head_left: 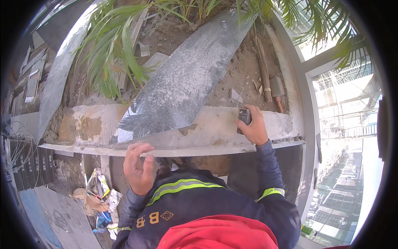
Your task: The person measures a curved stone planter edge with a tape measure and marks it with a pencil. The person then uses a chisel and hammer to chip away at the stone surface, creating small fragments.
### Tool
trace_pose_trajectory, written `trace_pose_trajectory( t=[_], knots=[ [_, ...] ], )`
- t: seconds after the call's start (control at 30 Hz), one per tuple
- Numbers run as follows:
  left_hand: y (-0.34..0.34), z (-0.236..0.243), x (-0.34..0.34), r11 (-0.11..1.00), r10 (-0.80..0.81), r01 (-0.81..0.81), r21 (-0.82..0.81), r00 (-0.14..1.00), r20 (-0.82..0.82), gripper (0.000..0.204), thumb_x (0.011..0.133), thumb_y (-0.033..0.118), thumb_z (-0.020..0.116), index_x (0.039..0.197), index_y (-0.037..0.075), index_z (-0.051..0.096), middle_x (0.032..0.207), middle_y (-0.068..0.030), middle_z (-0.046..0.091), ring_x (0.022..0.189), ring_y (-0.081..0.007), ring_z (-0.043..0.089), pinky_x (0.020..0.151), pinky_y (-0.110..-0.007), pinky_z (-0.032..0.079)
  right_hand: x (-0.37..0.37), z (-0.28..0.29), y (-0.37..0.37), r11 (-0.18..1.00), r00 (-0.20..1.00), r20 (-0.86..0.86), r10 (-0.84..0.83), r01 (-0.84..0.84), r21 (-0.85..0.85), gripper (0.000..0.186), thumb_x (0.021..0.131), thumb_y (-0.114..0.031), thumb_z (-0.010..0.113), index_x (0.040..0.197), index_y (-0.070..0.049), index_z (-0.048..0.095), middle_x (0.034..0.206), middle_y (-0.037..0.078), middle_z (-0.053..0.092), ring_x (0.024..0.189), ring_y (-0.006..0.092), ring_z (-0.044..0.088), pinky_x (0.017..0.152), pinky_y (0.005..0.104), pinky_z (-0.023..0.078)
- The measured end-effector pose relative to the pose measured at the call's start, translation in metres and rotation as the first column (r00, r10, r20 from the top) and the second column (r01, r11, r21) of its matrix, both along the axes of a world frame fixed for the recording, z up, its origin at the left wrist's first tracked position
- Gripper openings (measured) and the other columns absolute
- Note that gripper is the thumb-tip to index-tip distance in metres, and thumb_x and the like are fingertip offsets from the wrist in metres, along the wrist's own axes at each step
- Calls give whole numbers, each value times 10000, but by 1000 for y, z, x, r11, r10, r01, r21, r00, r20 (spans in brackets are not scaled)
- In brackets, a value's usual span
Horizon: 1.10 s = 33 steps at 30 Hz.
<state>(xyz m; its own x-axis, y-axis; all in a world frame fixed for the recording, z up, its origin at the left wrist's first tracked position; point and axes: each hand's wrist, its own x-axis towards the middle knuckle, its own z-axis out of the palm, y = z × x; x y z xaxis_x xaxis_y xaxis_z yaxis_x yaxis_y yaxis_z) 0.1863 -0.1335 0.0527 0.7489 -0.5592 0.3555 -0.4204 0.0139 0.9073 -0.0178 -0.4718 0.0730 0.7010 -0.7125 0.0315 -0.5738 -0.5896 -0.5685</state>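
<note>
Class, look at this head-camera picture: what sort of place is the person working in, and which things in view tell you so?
Probably a building site, high up. A rough concrete ledge edges a soil planter with palm fronds, a metal sheet lies across it, and scaffolding shows outside. The right hand holds a small dark device.

A small handheld device [244,117] is gripped in the right hand [253,126] on the concrete ledge [215,128]; a metal sheet [182,83] lies beyond the left hand's fingers [139,155], palm fronds [112,45] farther left.
</note>
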Motion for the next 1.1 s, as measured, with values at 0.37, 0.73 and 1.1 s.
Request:
trace_pose_trajectory(
  t=[0.37,0.73,1.1],
  knots=[
    [-70,13,-24,724,-690,420,-547,444,-572,766,1069,499,428,1585,-18,199,1534,-175,374,1427,-279,396,1168,-395,329,93,33,164,970,778,594,207,-244,-20,509,854,-142,720,1308,32,567,1207,199,589,1138,351,583,991,414,469],
    [-23,10,-19,809,-562,572,-137,682,-468,1027,906,342,741,1597,-45,87,1596,-239,228,1511,-316,213,1225,-431,211,84,-4,190,893,780,609,141,-366,262,459,1004,-144,529,1401,84,489,1295,217,583,1170,345,587,1034,419,439],
    [-20,2,-54,924,-300,351,150,911,-285,1096,681,182,944,1532,3,278,1587,-202,272,1385,-309,448,1022,-418,506,79,-19,144,650,734,608,303,-626,431,397,1031,-189,471,1313,63,591,1197,190,637,1090,296,621,963,388,466]
  ],
)
